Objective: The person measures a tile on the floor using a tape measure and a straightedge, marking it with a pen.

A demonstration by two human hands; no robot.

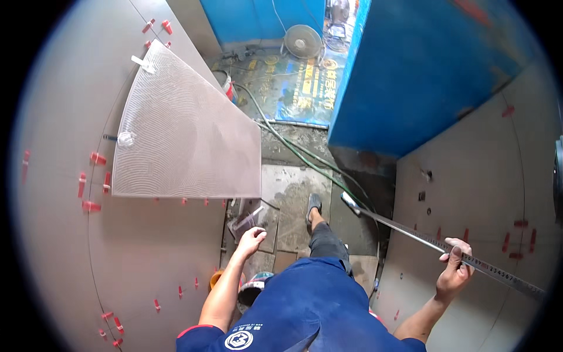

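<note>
A: R hand (454, 271)?
B: Wrapped round long metal ruler (446, 249), fingers curled over top edge, thumb under. Held against tiled wall (469, 193) on R side.

A: Ruler lie?
B: Slanted, running from low near floor by shoe out past hand toward R rim of pic. Dark end cap (350, 202) at far end, hovering over floor. Printed scale along edge, not copied.

A: L hand (251, 240)?
B: Down low, near L wall (135, 258). Fingers loosely curled, half closed, nothing clearly gripped. Just below clear plastic bit (245, 222) on floor; touching or not, can't tell.

A: L wall?
B: Big grey tiles w/ red levelling clips (91, 206) at joints. One patch (187, 141) combed w/ adhesive, ridges showing, fan-shaped from lens bend. White clip (142, 63) at its top corner, another clear piece (125, 139) at its L edge.

A: Floor?
B: Rough cement & slab pieces (293, 199), dirty. Foot in dark shoe (313, 206), dark trouser leg, blue top below. Green hose (293, 154) snaking from back to near ruler's end. Orange tub (217, 277) & another round tub (252, 290) by L elbow.

A: Further back?
B: Blue panel (422, 70) top R, blue wall behind. Small fan (302, 41) on ground, printed sheet (299, 88) spread beside it.

A: R wall?
B: Same grey tiles, few red clips (508, 111), small holes (421, 196) near corner.
</note>
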